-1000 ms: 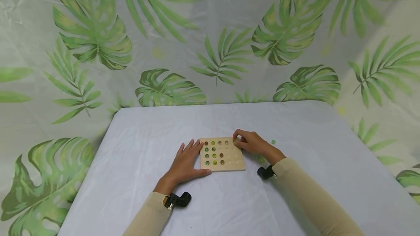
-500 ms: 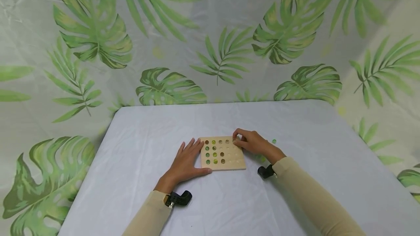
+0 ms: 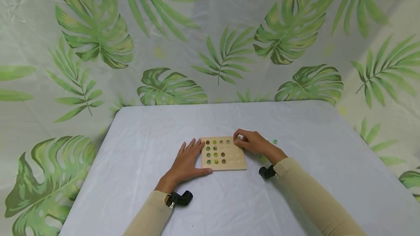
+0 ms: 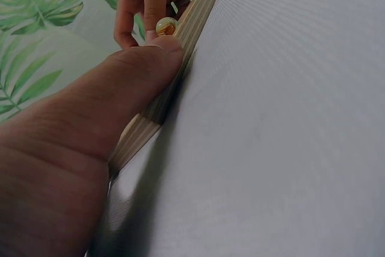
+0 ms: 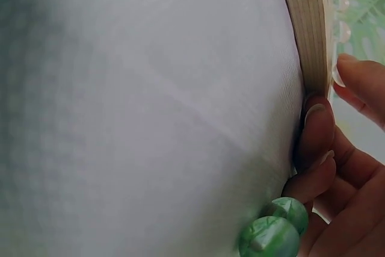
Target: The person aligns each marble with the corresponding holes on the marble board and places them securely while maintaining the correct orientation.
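A flat wooden board with rows of round hollows lies on the table. Glass marbles fill the left columns and part of the far row. My left hand rests along the board's left side, fingers straight, thumb on the near edge. At the far right corner, my right hand pinches a clear marble between thumb and index finger, against the board; fingers hide much of it. Its other fingers curl beside the board edge. An orange-streaked marble shows beyond the left thumb in the left wrist view.
Two green marbles lie on the cloth beside the right hand. Another green marble sits farther right, and a yellow-green one is partly behind the right wrist. White cloth covers the table; a leaf-print curtain hangs behind.
The head view has shifted slightly. Both hands keep nearly the same place on the board, and the marbles stay where they were.
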`<state>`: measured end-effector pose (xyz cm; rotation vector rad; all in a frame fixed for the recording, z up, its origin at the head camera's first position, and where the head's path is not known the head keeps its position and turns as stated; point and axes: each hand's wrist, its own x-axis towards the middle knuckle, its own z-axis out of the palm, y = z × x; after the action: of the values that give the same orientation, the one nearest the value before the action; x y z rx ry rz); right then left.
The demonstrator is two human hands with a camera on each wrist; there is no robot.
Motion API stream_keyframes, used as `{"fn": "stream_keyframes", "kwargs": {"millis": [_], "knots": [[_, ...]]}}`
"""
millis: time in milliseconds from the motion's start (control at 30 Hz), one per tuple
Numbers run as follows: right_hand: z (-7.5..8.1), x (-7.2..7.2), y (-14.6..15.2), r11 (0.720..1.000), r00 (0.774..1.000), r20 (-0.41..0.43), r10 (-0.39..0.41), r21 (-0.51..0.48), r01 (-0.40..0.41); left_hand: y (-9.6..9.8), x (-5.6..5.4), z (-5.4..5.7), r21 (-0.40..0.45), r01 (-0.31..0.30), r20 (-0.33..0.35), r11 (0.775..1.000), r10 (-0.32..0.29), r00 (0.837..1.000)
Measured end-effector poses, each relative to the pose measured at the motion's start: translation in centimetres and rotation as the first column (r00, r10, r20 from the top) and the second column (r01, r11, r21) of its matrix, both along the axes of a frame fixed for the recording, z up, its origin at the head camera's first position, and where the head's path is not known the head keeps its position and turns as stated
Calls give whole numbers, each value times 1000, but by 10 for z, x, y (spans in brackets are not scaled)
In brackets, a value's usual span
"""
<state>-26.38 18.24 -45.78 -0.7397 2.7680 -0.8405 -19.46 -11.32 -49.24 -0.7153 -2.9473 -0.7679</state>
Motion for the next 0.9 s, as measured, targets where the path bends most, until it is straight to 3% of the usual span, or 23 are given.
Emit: {"fn": "stream_keyframes", "kwargs": {"millis": [900], "knots": [[1, 3, 1, 1000, 1000, 26, -2, -26, 3, 0, 0, 0, -13, 5, -6, 1000, -5, 1000]]}}
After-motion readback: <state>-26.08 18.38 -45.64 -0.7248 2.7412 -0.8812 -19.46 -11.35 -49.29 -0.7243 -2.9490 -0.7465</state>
